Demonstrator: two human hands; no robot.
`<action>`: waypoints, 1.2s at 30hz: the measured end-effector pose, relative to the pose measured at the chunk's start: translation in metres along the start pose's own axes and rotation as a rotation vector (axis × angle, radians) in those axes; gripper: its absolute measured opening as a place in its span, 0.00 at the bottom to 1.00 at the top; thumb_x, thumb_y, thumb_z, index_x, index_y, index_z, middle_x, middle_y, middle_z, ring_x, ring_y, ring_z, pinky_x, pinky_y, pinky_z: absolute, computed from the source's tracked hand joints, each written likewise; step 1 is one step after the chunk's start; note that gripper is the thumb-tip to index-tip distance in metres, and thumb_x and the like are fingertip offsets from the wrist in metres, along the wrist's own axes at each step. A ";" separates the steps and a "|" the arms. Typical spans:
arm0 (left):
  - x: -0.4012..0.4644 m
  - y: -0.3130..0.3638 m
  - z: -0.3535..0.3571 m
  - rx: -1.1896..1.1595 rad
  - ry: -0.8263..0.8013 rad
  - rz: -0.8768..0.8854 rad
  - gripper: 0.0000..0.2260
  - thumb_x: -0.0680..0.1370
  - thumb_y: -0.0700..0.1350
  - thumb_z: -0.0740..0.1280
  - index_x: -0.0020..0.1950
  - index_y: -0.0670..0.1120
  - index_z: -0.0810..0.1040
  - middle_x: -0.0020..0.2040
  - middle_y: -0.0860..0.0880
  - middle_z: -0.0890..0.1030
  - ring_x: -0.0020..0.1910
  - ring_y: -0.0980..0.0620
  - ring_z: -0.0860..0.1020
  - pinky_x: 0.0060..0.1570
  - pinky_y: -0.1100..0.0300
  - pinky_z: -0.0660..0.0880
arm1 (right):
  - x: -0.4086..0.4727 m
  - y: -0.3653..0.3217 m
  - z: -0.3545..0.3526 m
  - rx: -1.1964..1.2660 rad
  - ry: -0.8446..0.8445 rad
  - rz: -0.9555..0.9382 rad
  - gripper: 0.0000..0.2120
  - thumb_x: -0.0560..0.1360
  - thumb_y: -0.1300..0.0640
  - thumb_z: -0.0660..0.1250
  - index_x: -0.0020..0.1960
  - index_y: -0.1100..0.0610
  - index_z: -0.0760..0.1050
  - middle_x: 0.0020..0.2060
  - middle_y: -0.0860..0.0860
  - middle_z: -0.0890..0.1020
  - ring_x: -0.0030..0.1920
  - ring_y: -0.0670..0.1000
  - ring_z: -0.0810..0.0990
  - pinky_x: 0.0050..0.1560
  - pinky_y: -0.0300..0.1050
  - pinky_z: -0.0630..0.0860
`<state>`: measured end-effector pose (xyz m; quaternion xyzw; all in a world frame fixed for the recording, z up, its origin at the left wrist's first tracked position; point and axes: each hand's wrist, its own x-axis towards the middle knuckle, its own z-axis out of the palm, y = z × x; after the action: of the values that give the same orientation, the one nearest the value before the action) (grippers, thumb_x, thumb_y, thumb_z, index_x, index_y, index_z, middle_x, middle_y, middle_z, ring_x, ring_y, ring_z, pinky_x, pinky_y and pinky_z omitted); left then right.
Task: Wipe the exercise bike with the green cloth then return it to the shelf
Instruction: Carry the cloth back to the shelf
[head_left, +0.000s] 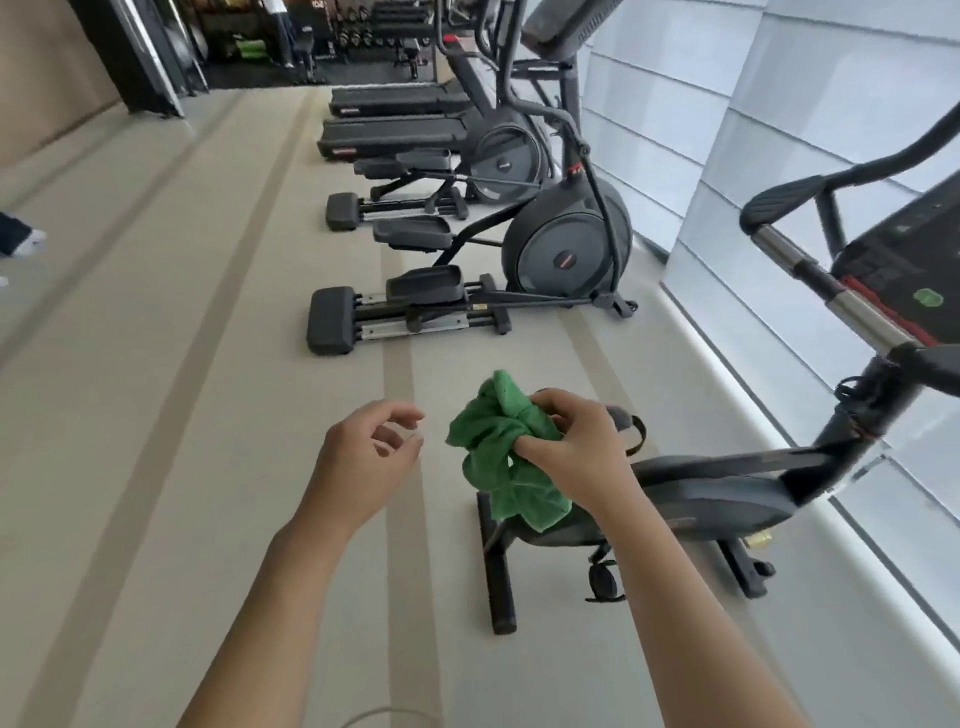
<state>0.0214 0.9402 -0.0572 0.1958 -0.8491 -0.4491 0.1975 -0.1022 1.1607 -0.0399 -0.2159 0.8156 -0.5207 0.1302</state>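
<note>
Closest in, two bare forearms reaching out over the pale striped floor (156, 415). Left hand (363, 457) empty, fingers loosely curled and spread, thumb apart from them, hovering just beside the cloth without touching it. Right hand (576, 447) pinching the crumpled green microfibre cloth (498, 457), thumb and fingers curled into the bunched folds, loose end dangling below the knuckles. Cloth held up in the air, in front of the rear of the dark grey exercise bike (727, 493) and not pressed to any part of it. Just past the hands, the bike's black floor stabiliser bar (501, 587) and low body, frame rising to the right towards a chrome and black handlebar (810, 270) and a tilted console with a small green button (927, 298). Whether any of the bike has been wiped, impossible to say: no streaks, no damp patches to read. Judged from the grip, a bunching or refolding of the cloth, either ahead of a wipe or between strokes. Return trip clearly not yet made, cloth in hand and no shelf identifiable anywhere. Farther along the frosted window wall (779, 130), two dark elliptical trainers (519, 260), then black treadmills (400, 135), and a dim, blurred weights area at the very back.
</note>
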 end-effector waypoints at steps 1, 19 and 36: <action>0.000 -0.008 -0.018 -0.004 0.023 -0.007 0.10 0.78 0.42 0.73 0.51 0.58 0.83 0.48 0.60 0.83 0.43 0.55 0.81 0.45 0.58 0.81 | 0.003 -0.008 0.018 0.001 -0.008 0.002 0.11 0.70 0.59 0.75 0.50 0.47 0.84 0.40 0.45 0.86 0.43 0.45 0.86 0.42 0.43 0.84; -0.078 -0.146 -0.207 -0.033 0.372 -0.045 0.15 0.73 0.41 0.78 0.57 0.51 0.81 0.49 0.56 0.83 0.44 0.55 0.82 0.43 0.55 0.82 | -0.006 -0.142 0.298 -0.023 -0.572 -0.178 0.15 0.70 0.52 0.81 0.55 0.43 0.83 0.49 0.43 0.87 0.53 0.44 0.85 0.54 0.49 0.85; -0.135 -0.201 -0.314 -0.067 0.647 -0.223 0.13 0.76 0.39 0.75 0.58 0.53 0.83 0.52 0.56 0.83 0.47 0.54 0.82 0.42 0.66 0.78 | -0.006 -0.202 0.446 -0.015 -0.713 -0.434 0.13 0.73 0.63 0.75 0.53 0.48 0.87 0.48 0.39 0.87 0.52 0.41 0.84 0.51 0.36 0.80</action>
<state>0.3270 0.6889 -0.0849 0.4129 -0.7007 -0.4102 0.4126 0.1417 0.7360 -0.0457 -0.5508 0.6588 -0.4226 0.2901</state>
